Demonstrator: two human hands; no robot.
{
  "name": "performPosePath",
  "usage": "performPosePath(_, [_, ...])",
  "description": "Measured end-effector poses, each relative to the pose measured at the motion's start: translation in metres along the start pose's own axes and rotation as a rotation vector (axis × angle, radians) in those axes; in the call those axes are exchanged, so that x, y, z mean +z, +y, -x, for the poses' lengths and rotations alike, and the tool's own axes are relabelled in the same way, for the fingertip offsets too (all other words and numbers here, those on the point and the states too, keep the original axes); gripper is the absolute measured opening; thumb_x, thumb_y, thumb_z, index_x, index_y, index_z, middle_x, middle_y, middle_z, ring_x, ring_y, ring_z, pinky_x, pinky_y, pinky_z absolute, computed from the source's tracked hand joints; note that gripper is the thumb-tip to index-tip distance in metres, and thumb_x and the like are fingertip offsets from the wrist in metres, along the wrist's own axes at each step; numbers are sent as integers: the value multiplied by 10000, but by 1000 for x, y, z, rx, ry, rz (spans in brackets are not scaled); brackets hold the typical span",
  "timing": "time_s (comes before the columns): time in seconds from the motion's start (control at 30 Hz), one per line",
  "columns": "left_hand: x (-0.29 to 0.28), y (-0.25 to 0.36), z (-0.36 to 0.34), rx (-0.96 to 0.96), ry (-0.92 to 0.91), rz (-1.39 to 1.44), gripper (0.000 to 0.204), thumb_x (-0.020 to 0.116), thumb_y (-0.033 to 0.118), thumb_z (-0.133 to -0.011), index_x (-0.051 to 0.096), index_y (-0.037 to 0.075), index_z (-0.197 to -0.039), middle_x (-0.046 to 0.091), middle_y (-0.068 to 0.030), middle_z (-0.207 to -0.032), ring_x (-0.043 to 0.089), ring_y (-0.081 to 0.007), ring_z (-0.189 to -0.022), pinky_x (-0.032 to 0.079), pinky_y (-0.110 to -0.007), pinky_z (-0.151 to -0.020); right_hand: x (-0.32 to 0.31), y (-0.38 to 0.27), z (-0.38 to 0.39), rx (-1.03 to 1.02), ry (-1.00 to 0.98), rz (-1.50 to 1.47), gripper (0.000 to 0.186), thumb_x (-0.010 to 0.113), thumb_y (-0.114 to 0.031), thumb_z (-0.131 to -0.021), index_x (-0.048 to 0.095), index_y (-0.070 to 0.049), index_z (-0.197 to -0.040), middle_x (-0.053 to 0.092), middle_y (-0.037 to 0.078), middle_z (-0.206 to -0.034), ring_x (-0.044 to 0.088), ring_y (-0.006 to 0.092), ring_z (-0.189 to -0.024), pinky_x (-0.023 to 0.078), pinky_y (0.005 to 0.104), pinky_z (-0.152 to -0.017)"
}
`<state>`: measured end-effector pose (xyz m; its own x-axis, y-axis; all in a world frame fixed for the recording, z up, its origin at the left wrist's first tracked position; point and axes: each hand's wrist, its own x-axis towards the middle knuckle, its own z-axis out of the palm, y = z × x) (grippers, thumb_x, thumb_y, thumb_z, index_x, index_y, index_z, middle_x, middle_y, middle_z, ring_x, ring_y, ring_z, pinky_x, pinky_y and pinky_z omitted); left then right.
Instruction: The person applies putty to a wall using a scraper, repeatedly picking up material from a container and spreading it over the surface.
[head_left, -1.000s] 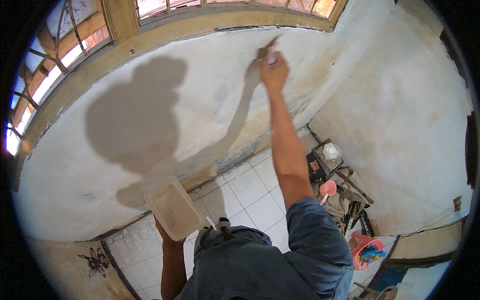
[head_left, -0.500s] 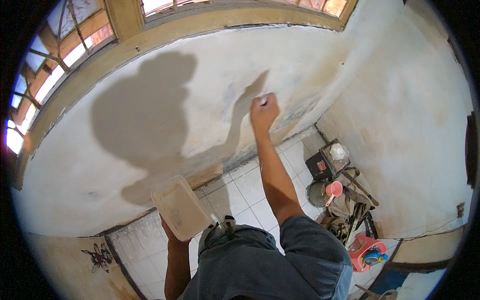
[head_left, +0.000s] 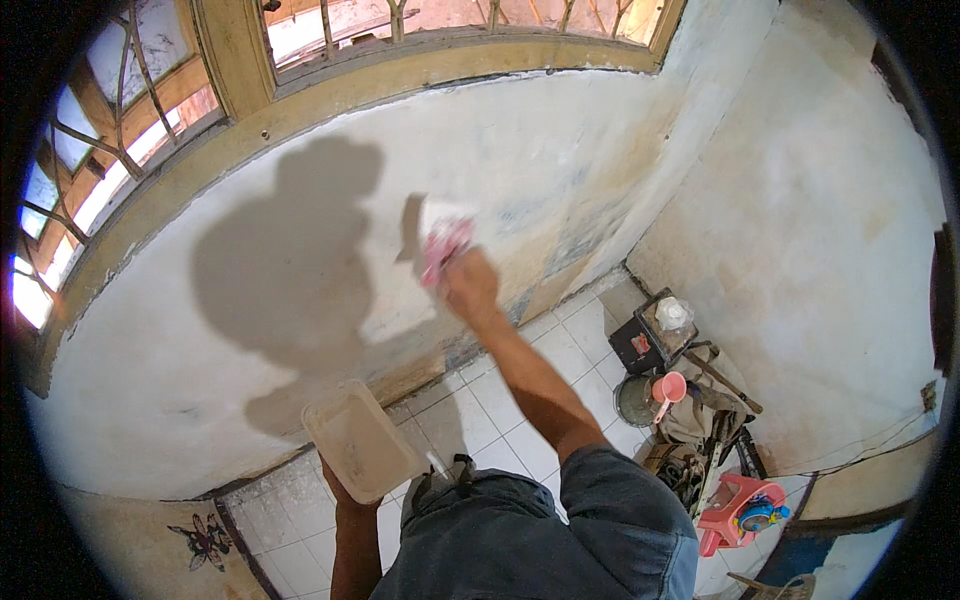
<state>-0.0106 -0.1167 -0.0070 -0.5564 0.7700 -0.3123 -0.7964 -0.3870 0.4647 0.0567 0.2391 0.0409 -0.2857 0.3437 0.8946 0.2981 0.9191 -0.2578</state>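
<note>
My right hand (head_left: pixel 472 285) is closed round a flat, broad-ended tool (head_left: pixel 447 240), red smeared with white. Blur hides whether it is a brush or a scraper. Its white end lies at or very near the pale wall (head_left: pixel 520 150), below the window; contact cannot be made out. At the lower left, my left hand (head_left: pixel 340 482) holds a shallow rectangular plastic tub (head_left: pixel 362 440) from beneath and the side. The tub looks translucent beige, and most of the left hand's fingers are hidden behind it.
A yellowish window frame (head_left: pixel 420 82) with metal bars runs above the wall. Near the right corner stand a black box (head_left: pixel 637 347), a dark bucket (head_left: pixel 632 402) with a pink dipper (head_left: pixel 669 387), rumpled cloth, and a pink stool (head_left: pixel 722 512). White tiles (head_left: pixel 470 415) cover the floor.
My right hand has moved left and down along the wall, and the tool has turned so its broad face shows. The left hand and tub stay nearly in place; the view has shifted slightly.
</note>
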Motion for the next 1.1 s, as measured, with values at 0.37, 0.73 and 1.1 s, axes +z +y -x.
performPosePath(0.37, [29,1,-2,-49,50,23,550,427,538,-964,494,141,-1339,622,-70,-1192,647,-260,-1021,577,-451,-835,-35,103,-101,-433,-126,351,186,673,-1,-651,539,-112,-718,556,55,-803,558,245,-737,470,341,-655])
performPosePath(0.73, [30,-3,-21,-46,46,8,549,424,540,-969,497,140,-1338,627,-65,-1192,646,-262,-1032,579,-444,-831,-64,108,-124,-382,145,355,161,669,-35,-658,546,-114,-725,564,66,-812,567,271,-752,471,365,-624])
performPosePath(1.1, [39,-7,-37,-81,-50,119,542,420,544,-969,521,139,-1316,633,-64,-1192,649,-272,-1027,568,-461,-847,-106,172,-92,324,243,162,106,640,-90,-753,565,-25,-790,570,155,-752,548,347,-676,455,419,-629])
